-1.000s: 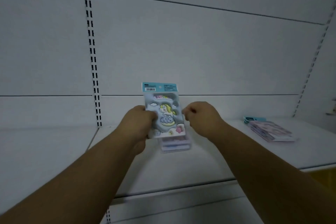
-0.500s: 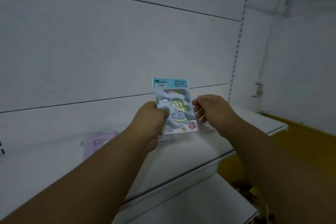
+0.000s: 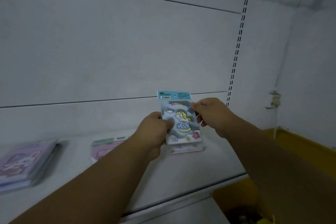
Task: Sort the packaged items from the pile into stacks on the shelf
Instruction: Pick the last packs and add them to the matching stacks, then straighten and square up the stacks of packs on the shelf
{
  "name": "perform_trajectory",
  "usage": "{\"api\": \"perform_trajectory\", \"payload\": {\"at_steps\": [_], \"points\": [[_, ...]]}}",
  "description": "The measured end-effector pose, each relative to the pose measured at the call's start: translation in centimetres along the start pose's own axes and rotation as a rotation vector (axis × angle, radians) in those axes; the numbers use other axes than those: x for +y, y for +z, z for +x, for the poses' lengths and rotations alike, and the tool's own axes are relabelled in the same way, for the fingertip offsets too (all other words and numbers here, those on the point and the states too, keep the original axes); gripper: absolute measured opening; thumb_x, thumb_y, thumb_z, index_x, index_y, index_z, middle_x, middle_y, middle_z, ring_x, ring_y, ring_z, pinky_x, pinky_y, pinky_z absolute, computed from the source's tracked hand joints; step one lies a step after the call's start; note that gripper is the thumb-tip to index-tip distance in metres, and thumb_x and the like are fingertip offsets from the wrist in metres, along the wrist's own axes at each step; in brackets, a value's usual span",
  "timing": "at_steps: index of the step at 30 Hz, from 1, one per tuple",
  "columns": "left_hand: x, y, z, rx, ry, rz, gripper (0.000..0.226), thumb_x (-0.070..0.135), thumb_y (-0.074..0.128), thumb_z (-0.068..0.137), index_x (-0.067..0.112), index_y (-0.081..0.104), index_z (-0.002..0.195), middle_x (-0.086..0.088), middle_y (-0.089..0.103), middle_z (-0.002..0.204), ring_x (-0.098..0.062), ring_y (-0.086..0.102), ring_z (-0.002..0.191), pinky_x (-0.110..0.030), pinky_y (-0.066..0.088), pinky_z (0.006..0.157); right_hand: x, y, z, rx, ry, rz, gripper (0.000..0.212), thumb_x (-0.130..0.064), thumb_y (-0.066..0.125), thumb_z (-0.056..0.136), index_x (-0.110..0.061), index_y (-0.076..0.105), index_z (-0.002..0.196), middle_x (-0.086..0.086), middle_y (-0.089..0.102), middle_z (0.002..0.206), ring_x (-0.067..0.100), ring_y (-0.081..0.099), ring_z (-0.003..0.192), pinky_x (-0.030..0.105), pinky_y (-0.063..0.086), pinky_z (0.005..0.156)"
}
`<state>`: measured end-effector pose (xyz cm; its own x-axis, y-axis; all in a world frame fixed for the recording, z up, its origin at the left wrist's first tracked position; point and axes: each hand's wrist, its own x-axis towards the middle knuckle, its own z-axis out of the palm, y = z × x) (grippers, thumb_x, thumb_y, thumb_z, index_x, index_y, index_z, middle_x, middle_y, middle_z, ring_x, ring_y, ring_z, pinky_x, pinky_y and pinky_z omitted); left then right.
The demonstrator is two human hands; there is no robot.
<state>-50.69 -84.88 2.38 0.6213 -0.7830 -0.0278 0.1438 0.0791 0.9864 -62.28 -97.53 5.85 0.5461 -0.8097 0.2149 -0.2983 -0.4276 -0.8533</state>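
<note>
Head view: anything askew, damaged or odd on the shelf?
Nothing stands out. Both hands, left and right, hold the blue unicorn-print packet upright above the white shelf. The lilac packet stack and pink packet lie flat, though both are blurred.

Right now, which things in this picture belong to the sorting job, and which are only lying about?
Part of the job:
- unicorn packet, held by left hand and right hand
- purple stack
- pink stack
- white shelf

Just lying about:
- yellow box
- wall fitting
</note>
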Motion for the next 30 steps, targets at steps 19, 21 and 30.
{"api": "perform_trajectory", "payload": {"at_steps": [19, 21, 30], "points": [[-1.6, 1.3, 3.1, 0.357, -0.014, 1.114, 0.035, 0.048, 0.074, 0.072, 0.015, 0.071, 0.083, -0.003, 0.073, 0.074, -0.018, 0.070, 0.065, -0.031, 0.061, 0.060, 4.9, 1.4, 7.4, -0.267, -0.079, -0.474, 0.029, -0.031, 0.075, 0.074, -0.004, 0.064, 0.071, 0.008, 0.063, 0.056, 0.018, 0.056, 0.041, 0.020, 0.043, 0.042], [-1.9, 1.2, 3.1, 0.370, 0.011, 1.152, 0.040, 0.050, 0.071, 0.075, 0.014, 0.070, 0.093, -0.002, 0.073, 0.082, -0.016, 0.068, 0.070, -0.033, 0.060, 0.067, 4.8, 1.5, 7.3, -0.228, -0.186, -0.582, 0.028, -0.033, 0.074, 0.074, -0.009, 0.061, 0.069, 0.004, 0.062, 0.064, 0.020, 0.062, 0.059, 0.021, 0.039, 0.045], [-1.5, -0.7, -0.4, 0.425, 0.299, 1.298, 0.039, 0.043, 0.059, 0.088, 0.025, 0.059, 0.122, 0.003, 0.064, 0.114, -0.013, 0.059, 0.092, -0.026, 0.047, 0.080, 2.5, 3.9, 3.9, -0.063, -0.541, -0.493, 0.026, -0.038, 0.065, 0.083, -0.020, 0.060, 0.102, -0.001, 0.058, 0.095, 0.017, 0.056, 0.084, 0.029, 0.045, 0.071]]}}
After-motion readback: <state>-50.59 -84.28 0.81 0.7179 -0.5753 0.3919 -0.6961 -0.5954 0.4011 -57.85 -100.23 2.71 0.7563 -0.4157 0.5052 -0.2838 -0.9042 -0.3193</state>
